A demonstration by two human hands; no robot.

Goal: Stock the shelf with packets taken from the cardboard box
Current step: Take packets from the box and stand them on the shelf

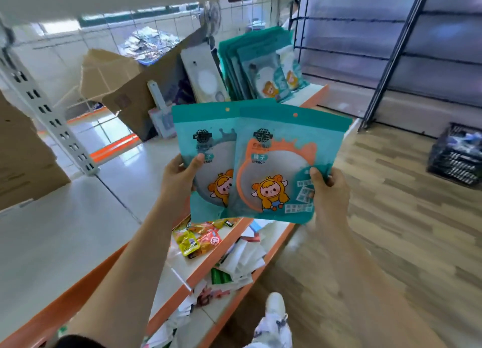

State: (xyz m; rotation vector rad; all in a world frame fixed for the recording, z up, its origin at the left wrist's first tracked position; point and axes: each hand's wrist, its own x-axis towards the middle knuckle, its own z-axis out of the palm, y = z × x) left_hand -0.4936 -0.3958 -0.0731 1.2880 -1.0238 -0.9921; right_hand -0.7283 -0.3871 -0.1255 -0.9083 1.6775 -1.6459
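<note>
Both arms extend forward; left hand (180, 177) pinches the grey-mirror teal plastic packet (206, 149), right hand (330, 188) pinches the orange-mirror teal plastic packet (281, 165).

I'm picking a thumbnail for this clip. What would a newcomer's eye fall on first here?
At centre, the left hand grips a grey-rimmed packet and the right hand an orange-rimmed packet overlapping it, both bright teal. Behind them, a row of matching packets stands on the white shelf beside the open cardboard box.
</note>
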